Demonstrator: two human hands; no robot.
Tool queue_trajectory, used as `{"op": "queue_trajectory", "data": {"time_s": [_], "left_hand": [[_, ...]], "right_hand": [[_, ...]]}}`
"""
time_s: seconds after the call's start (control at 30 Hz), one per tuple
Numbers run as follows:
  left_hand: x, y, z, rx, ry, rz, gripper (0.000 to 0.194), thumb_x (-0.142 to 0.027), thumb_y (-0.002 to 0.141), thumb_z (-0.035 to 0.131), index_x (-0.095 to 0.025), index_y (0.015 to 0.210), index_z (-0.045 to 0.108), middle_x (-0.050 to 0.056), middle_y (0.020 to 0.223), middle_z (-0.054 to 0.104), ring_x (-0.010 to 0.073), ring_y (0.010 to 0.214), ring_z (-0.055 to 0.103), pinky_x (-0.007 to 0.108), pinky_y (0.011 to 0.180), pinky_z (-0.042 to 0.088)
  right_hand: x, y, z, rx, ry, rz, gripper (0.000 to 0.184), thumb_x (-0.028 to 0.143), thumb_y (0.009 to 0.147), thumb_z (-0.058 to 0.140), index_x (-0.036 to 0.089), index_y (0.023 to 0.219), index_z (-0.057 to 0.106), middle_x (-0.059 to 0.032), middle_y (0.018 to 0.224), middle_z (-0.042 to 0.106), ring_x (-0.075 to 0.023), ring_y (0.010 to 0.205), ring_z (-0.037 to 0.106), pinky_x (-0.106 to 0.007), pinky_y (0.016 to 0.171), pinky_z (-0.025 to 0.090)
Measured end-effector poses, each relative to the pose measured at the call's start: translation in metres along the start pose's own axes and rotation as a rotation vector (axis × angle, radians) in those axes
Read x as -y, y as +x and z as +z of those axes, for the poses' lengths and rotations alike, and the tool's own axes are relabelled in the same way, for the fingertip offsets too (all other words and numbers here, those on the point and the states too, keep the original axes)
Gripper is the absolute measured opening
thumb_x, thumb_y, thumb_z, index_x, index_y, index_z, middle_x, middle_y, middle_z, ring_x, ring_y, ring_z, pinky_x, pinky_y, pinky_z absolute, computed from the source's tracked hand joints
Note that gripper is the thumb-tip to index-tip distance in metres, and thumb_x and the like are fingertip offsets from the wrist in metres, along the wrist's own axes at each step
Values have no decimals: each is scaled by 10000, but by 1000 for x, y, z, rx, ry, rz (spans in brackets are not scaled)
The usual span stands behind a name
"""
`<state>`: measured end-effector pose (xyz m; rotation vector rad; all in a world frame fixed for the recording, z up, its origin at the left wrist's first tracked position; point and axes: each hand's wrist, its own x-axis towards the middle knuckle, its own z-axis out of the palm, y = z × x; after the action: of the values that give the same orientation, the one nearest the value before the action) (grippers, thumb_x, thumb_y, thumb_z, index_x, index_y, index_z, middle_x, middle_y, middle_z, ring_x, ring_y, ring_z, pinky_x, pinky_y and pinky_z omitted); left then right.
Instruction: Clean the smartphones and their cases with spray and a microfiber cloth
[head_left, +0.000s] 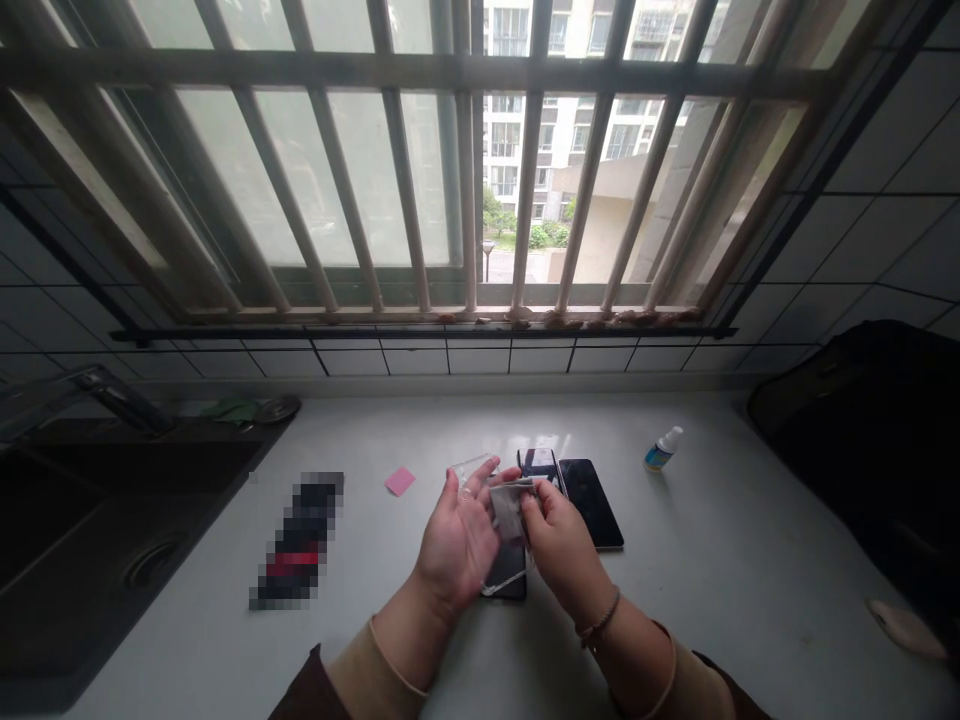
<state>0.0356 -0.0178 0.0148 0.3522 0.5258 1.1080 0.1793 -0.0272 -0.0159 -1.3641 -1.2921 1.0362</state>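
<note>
My left hand [459, 545] is turned palm up, with its thumb and fingers at the edges of a clear phone case [474, 465]. Much of the case is hard to make out against my palm. A grey cloth [507, 510] is pinched between the thumb and fingers of my right hand [556, 530], over the case. Beneath my hands a dark phone [511, 585] lies on the counter, partly hidden. Just beyond lie another phone [537, 460], partly covered by my fingers, and a black tablet-like device [592, 505].
A pink square of paper [400, 482] and a pixelated dark item [304, 535] lie left on the white counter [375, 430]. A small spray bottle [663, 450] stands right. The sink [67, 560] borders the left side, a black bag [870, 430] the right. A barred window is ahead.
</note>
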Motion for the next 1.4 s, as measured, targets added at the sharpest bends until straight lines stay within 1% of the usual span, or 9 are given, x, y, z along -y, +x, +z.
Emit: {"op": "queue_trajectory", "data": {"time_s": [0.2, 0.43, 0.63, 0.8, 0.97, 1.1, 1.2, 1.3, 1.4], "left_hand": [[-6, -9, -5, 5, -11, -62, 746, -723, 995, 395, -178, 1489, 524, 159, 1186, 690, 307, 1120, 674, 481, 961, 547], [10, -13, -7, 131, 69, -279, 723, -722, 1003, 384, -226, 1508, 533, 164, 1340, 665, 297, 1077, 682, 446, 899, 551], [9, -7, -9, 40, -70, -238, 730, -673, 1014, 443, -100, 1445, 584, 194, 1390, 658, 292, 1289, 629, 383, 1084, 502], [-5, -5, -12, -203, 73, -109, 726, -689, 991, 469, -87, 1358, 644, 199, 1209, 726, 266, 1067, 727, 383, 1009, 571], [-19, 0, -16, -201, 99, -55, 818, -763, 963, 410, -65, 1310, 662, 223, 1161, 721, 288, 990, 737, 415, 936, 602], [-19, -2, -14, -106, 20, -81, 798, -741, 980, 408, -45, 1285, 652, 243, 1191, 708, 292, 1064, 711, 401, 928, 592], [-14, -7, -11, 7, 49, -215, 748, -718, 995, 408, -70, 1272, 660, 220, 1179, 710, 274, 1000, 709, 405, 879, 592], [-5, -11, -9, 45, 107, -354, 762, -744, 979, 407, -84, 1251, 675, 190, 1104, 716, 273, 927, 713, 432, 863, 588], [3, -13, -9, 74, 107, -411, 735, -730, 991, 396, -101, 1239, 683, 175, 1083, 723, 269, 917, 720, 419, 838, 589]], "right_hand": [[17, -2, -24, -344, -444, -523, 263, 276, 1074, 477, 189, 1238, 663, -95, 1089, 781, -234, 924, 766, -342, 804, 611], [17, -5, -7, -47, -636, -948, 433, 58, 1024, 508, 130, 1441, 596, -154, 1388, 700, -251, 1302, 673, -414, 1125, 564], [15, -9, 3, 80, -758, -974, 460, 18, 1018, 461, 82, 1454, 593, -179, 1459, 638, -277, 1398, 588, -469, 1191, 510], [19, -19, 8, 206, -687, -1007, 508, 4, 1009, 419, 120, 1479, 574, -170, 1476, 622, -250, 1422, 562, -458, 1209, 484], [26, -24, 5, 324, -608, -972, 482, 21, 1021, 441, 199, 1438, 605, -85, 1448, 667, -254, 1483, 486, -539, 1272, 374], [32, -22, -5, 166, -476, -866, 438, 66, 1039, 466, 220, 1418, 622, -81, 1452, 665, -265, 1437, 549, -507, 1223, 461], [35, -21, -15, -32, -404, -676, 403, 128, 1054, 493, 249, 1409, 641, -76, 1330, 742, -246, 1215, 724, -404, 1035, 619], [32, -19, -21, -213, -450, -620, 395, 166, 1050, 520, 261, 1406, 662, -83, 1258, 773, -268, 1088, 775, -400, 931, 656], [27, -17, -17, -164, -503, -698, 438, 146, 1036, 530, 266, 1442, 644, -84, 1307, 753, -279, 1154, 754, -420, 1008, 633]]}}
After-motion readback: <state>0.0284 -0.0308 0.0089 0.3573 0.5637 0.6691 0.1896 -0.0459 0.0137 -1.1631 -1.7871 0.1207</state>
